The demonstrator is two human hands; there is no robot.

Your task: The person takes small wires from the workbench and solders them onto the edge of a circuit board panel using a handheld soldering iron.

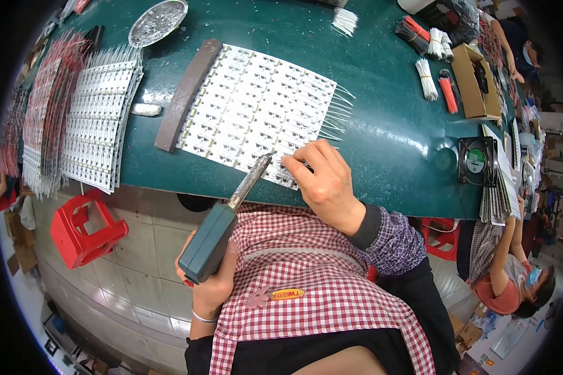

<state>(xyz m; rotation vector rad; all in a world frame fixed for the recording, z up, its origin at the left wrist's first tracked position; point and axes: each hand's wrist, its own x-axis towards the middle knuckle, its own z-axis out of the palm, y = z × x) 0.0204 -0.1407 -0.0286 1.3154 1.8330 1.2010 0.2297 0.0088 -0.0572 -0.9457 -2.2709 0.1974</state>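
Note:
A dark green soldering gun (pixel 210 242) is gripped in my left hand (pixel 218 275), its metal barrel slanting up and to the right. The tip touches or hovers just above the lower part of a white circuit board panel (pixel 256 100) with rows of small parts; I cannot tell which. Close to the tip, the thumb and forefinger of my right hand (pixel 324 184) are pinched together at the panel's lower right. Whatever is between them is too small to make out. Thin white wires (pixel 336 115) stick out past the panel's right edge.
A brown bar (pixel 187 94) lies along the panel's left edge. Wired panels (pixel 100 119) stand further left, below a metal dish (pixel 158 24). Wire bundles (pixel 426 80), a cardboard box (pixel 475 81) and a fan (pixel 477 161) are at right. A red stool (pixel 87 228) stands lower left; co-workers sit at right.

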